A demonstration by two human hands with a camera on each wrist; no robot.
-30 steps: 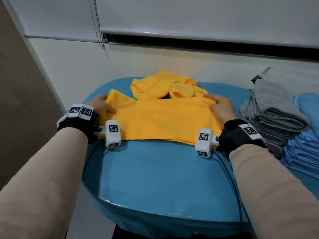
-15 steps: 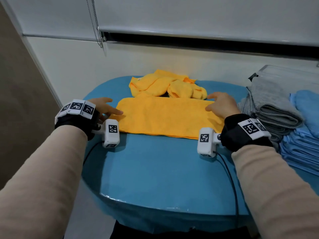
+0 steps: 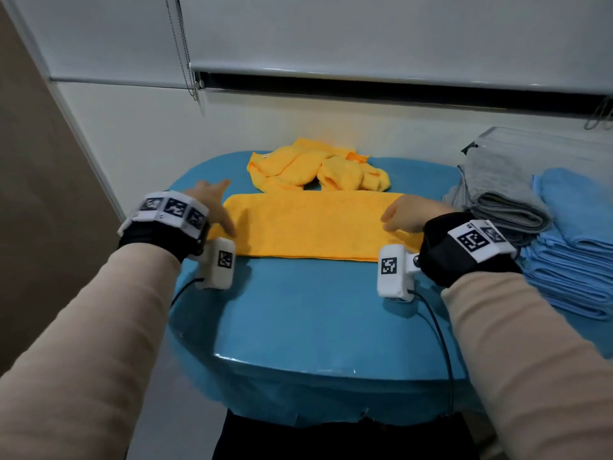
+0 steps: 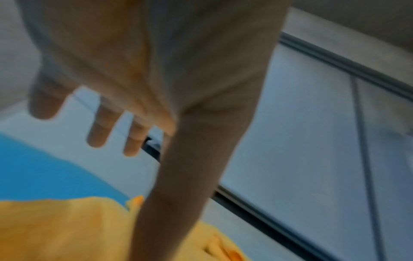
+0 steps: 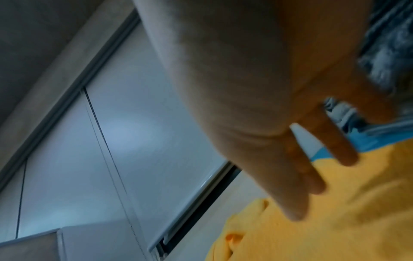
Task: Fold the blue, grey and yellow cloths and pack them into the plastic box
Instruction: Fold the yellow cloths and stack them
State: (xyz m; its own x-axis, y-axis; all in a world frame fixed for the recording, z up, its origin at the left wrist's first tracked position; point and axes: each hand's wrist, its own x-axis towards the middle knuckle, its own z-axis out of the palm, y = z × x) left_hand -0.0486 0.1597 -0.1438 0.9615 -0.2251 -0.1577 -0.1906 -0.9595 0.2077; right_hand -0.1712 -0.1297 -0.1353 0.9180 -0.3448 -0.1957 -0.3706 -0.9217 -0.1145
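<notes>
A yellow cloth (image 3: 311,227) lies folded into a long band across the blue table (image 3: 311,320). My left hand (image 3: 212,207) is at its left end with fingers spread and straight; the thumb lies along the cloth's edge. In the left wrist view the left hand (image 4: 125,109) is open above the yellow cloth (image 4: 62,229). My right hand (image 3: 403,217) rests on the band's right end, fingers loosely bent, holding nothing. The right wrist view shows the right hand's fingers (image 5: 299,185) over the yellow cloth (image 5: 335,220). Crumpled yellow cloths (image 3: 318,169) lie behind the band.
Folded grey cloths (image 3: 501,200) and a stack of folded blue cloths (image 3: 574,247) sit at the table's right. Behind them stands the clear plastic box (image 3: 544,144). A wall and window blind close off the far side. The table's near half is bare.
The yellow cloth went from a wide sheet to a narrow band, its near half folded away from me. Both hands let go of its far corners and drew back to its ends.
</notes>
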